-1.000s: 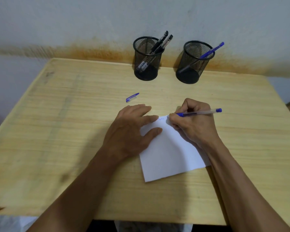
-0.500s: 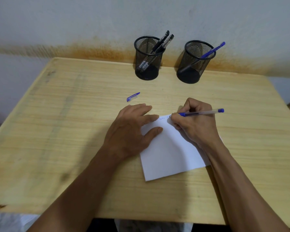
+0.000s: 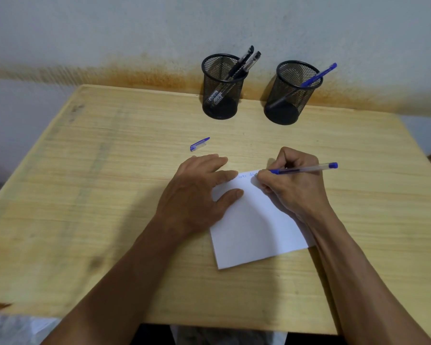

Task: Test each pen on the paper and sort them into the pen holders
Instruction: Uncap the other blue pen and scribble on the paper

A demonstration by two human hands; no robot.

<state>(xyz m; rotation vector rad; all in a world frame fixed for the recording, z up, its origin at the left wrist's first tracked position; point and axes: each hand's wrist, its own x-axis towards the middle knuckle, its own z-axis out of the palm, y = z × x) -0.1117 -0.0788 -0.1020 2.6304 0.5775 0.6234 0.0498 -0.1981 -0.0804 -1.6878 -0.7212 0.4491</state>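
Note:
A white sheet of paper (image 3: 256,227) lies on the wooden table (image 3: 97,195). My left hand (image 3: 197,195) rests flat on the sheet's left edge, fingers straight. My right hand (image 3: 294,185) grips a clear blue pen (image 3: 306,168), its tip on the top edge of the paper beside small blue writing. A blue pen cap (image 3: 199,144) lies on the table above my left hand. At the back stand two black mesh holders: the left holder (image 3: 222,95) has two black pens, the right holder (image 3: 290,100) has one blue pen (image 3: 319,75).
The table stands against a stained grey wall (image 3: 159,33). Its front edge runs along the bottom of the view and its right edge shows at the far right.
My right hand and the pen have shifted slightly to the right along the paper's top edge, leaving more blue writing. My left hand stays in place.

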